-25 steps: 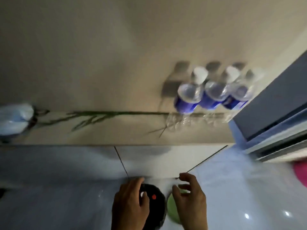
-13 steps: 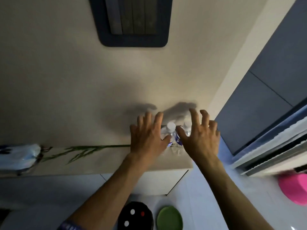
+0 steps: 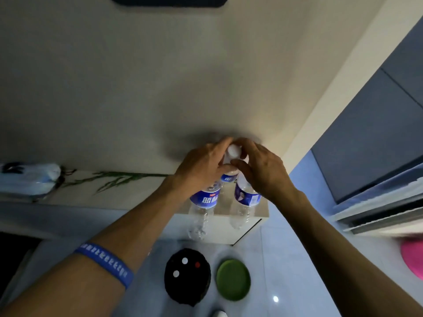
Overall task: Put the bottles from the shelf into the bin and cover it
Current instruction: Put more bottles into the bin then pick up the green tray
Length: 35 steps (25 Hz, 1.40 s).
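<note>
The fingers (image 3: 225, 143) of the left hand (image 3: 201, 167) curl around the necks of the water bottles (image 3: 203, 200) from nine o'clock, while the right hand (image 3: 263, 170) closes in from three o'clock, its thumb pressing under a white cap (image 3: 233, 151). Both hands look clamped on the cluster together, three bottles as far as I can tell, the rear one mostly hidden. The bottles stand at the right end of the shelf (image 3: 137, 195), two clear bodies hanging past its front edge in this view. To do this well, I would squeeze the necks tight against each other before carrying, since smooth bottles can slip. The black bin (image 3: 187, 276) waits on the floor at six o'clock, its green lid (image 3: 233, 280) just beside it at its three o'clock.
</note>
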Available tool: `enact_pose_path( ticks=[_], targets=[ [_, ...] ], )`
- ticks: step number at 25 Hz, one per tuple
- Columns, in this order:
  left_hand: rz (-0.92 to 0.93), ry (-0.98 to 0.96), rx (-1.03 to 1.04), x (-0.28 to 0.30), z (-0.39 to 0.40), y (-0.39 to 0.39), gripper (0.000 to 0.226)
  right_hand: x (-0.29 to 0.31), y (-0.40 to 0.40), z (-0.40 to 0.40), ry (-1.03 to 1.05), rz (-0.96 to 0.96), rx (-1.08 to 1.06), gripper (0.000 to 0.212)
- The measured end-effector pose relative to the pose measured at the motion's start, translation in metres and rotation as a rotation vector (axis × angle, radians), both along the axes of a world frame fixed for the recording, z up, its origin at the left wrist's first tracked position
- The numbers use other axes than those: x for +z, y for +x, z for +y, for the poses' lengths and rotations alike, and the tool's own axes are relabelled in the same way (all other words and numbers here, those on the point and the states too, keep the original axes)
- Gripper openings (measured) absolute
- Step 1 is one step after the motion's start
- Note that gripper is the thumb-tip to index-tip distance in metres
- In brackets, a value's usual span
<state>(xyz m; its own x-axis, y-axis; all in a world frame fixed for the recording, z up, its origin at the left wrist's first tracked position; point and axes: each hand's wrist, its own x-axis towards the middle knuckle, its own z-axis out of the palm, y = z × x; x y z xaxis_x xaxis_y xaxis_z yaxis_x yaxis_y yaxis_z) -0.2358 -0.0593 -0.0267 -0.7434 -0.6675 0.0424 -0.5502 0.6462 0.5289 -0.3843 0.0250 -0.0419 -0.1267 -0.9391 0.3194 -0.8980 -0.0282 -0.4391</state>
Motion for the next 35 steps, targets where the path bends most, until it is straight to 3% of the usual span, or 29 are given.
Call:
enact_pose_path(
  ticks=[3, 6, 12, 16, 21, 25, 31, 35],
  targets=[
    [0.102, -0.001, 0.033, 0.010, 0.025, 0.035, 0.039, 0.010, 0.032, 0.023, 0.042, -0.245, 0.041, 0.028],
    [0.098, 0.076, 0.128, -0.017, 0.058, 0.096, 0.033, -0.016, 0.091, 0.050, 0.038, -0.320, -0.005, 0.023],
    [0.027, 0.278, 0.423, -0.163, 0.109, 0.222, 0.025, -0.177, 0.165, 0.119, 0.281, -0.373, -0.459, 0.010],
    [-0.027, 0.362, 0.600, -0.286, 0.134, 0.280, 0.023, -0.305, 0.185, 0.136, 0.427, -0.364, -0.603, 0.013],
    [-0.162, 0.468, 0.610, -0.453, 0.146, 0.275, 0.020, -0.472, 0.207, 0.120, 0.522, -0.312, -0.539, 0.018],
    [-0.273, 0.429, 0.500, -0.564, 0.127, 0.241, 0.024, -0.586, 0.215, 0.098, 0.563, -0.214, -0.427, 0.023],
    [-0.336, 0.429, 0.391, -0.656, 0.139, 0.208, 0.028, -0.665, 0.232, 0.116, 0.635, -0.099, -0.206, 0.017],
    [-0.301, 0.390, 0.369, -0.685, 0.148, 0.202, 0.032, -0.687, 0.229, 0.149, 0.617, 0.178, 0.113, 0.026]
  ],
)
